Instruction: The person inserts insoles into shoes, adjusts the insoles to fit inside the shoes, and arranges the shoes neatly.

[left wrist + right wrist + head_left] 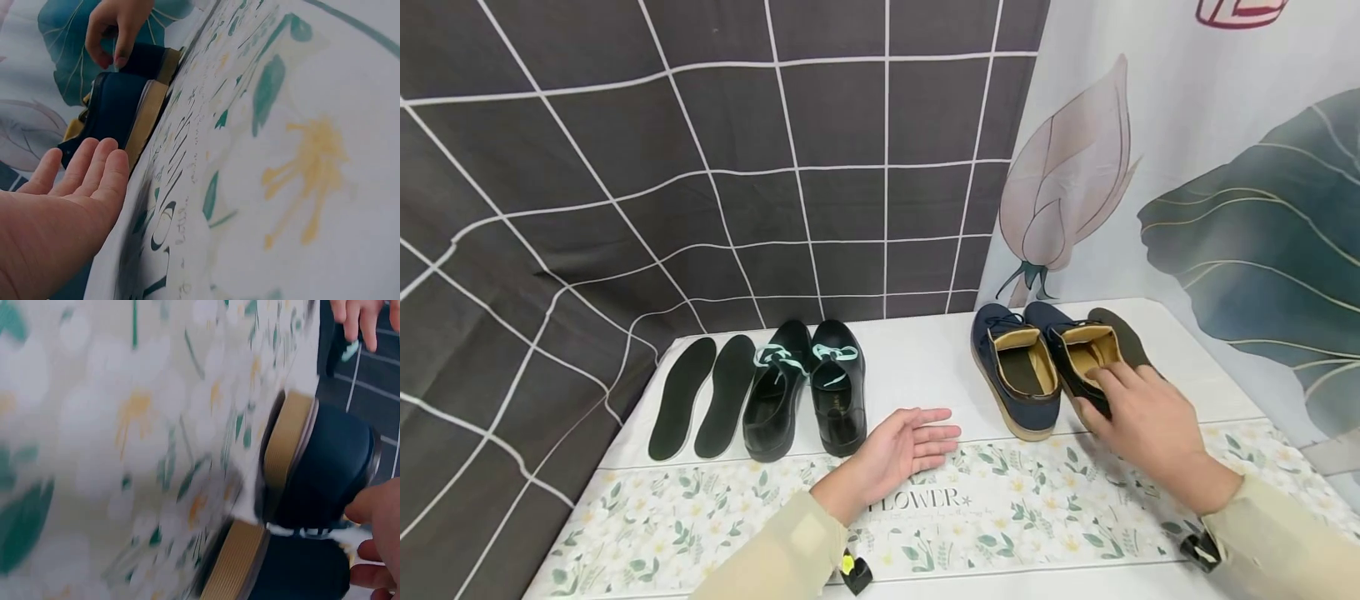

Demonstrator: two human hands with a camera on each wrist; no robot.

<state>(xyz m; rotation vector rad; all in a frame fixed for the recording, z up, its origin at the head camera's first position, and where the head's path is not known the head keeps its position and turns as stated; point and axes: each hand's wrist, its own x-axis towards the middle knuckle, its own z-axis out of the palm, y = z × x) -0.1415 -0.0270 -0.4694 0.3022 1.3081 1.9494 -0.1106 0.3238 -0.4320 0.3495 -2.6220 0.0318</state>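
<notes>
My right hand (1150, 425) is at the heel end of the right navy shoe (1081, 400), its fingertips inside the tan-lined opening and its thumb along the outer wall, gripping the edge. Beside that shoe stands the left navy shoe (1018, 375), a dark insole (1022, 367) lying inside it. Another dark insole (1116, 333) lies to the right of the pair, partly covered by my hand. Palm turned sideways, my left hand (898, 450) hangs over the tabletop with straight fingers and holds nothing. It is nearest to the right black shoe (842, 400).
Left of the black shoe with mint laces stands its mate (775, 400), and two dark insoles (682, 400) lie farther left. White and floral covering (970, 533) lies over the table. A dark grid curtain (820, 200) and a leaf-print curtain (1247, 250) hang behind.
</notes>
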